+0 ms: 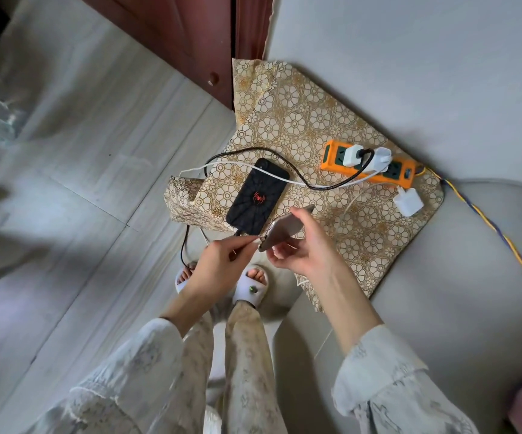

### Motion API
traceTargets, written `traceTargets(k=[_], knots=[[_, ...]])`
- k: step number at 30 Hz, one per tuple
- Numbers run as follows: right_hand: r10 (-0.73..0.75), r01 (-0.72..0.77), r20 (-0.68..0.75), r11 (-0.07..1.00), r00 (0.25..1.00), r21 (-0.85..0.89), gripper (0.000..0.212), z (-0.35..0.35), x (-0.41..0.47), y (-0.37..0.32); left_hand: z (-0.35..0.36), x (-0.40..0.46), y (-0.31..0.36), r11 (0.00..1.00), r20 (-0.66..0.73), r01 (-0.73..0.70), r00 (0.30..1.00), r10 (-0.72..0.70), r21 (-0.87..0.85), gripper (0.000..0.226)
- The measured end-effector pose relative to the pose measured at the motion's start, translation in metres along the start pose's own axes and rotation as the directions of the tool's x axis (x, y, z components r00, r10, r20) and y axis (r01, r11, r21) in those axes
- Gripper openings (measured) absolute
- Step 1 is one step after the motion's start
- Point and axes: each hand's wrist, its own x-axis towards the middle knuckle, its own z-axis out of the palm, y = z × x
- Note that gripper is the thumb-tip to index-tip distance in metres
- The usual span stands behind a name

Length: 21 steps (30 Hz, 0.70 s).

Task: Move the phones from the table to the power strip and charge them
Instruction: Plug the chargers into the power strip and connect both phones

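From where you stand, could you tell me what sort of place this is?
Probably a room in a home: a small stand under a flowered cloth set against a plain wall, a tiled floor, a dark wooden door, and slippers on the person's feet. An orange power strip lies on the cloth.

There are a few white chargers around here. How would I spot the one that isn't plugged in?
Find the floral cloth spread in the corner, then the orange power strip at its far edge. Two white adapters sit in the strip's sockets. The loose white charger lies flat on the cloth just beside the strip's end, in no socket.
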Motion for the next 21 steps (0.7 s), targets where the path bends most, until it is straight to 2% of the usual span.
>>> traceTargets(k=[7,11,15,18,21], knots=[[-0.042,0.042,0.012,0.998,0.999,-0.046,0.048,0.0,-0.011,0.002,-0.001,-0.005,0.003,0.995,-0.038,-0.016,0.999,0.019,0.099,0.016],[-0.137,0.134,-0.013,0.981,0.991,-0.14,0.031,-0.002,-0.011,0.006,-0.001,-0.009,0.008,0.935,-0.04,-0.075,0.995,0.095,0.345,0.02],[-0.223,0.202,-0.058,0.947,0.973,-0.249,0.026,0.001,-0.009,0.014,0.003,-0.008,0.009,0.859,-0.019,-0.079,0.994,0.103,0.507,0.022],[-0.221,0.185,-0.099,0.941,0.97,-0.285,0.028,0.002,-0.007,0.018,0.007,-0.009,0.008,0.842,-0.047,-0.027,0.997,0.063,0.539,0.022],[-0.198,0.155,-0.121,0.944,0.973,-0.292,0.033,0.0,-0.006,0.02,0.011,-0.012,0.006,0.868,-0.068,0.01,0.997,0.028,0.496,0.022]])
